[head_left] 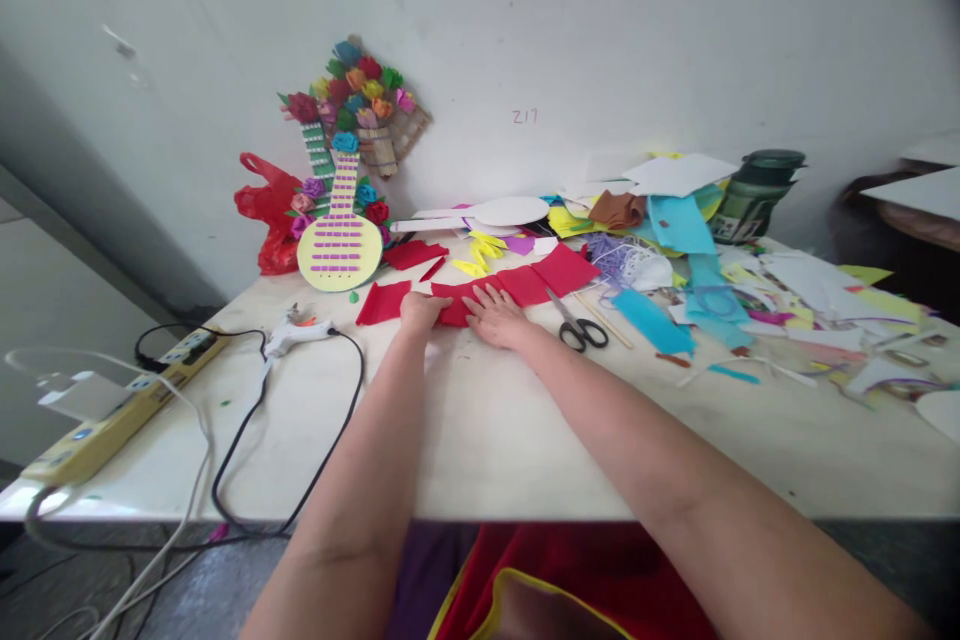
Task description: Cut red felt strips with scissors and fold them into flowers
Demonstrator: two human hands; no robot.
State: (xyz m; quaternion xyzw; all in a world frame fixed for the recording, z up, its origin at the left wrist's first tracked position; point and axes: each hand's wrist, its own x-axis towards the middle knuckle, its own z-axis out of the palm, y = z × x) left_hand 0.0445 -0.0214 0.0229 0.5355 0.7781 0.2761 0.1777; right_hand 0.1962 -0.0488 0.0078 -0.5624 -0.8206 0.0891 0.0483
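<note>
A long strip of red crepe paper (529, 282) lies across the table under my hands, creased into sections. My right hand (496, 316) rests flat on it, fingers stretched and slightly apart. At the strip's left part, my left hand (421, 311) is closed with its thumb against the red paper; its other fingers are mostly hidden. Beyond the left hand is another red piece (384, 301). Scissors (577, 325) with black handles lie just right of my right hand, their blades near the strip. Yellow paper pieces (478, 255) and a red scrap (415, 254) sit behind the strip.
A glue gun (296, 332) with a black cord and a yellow power strip (112, 415) are at left. A paper-decorated lute shape (340, 245) leans near the wall. Paper scraps (806, 305), purple yarn (611, 260) and a dark green bottle (756, 195) crowd the right.
</note>
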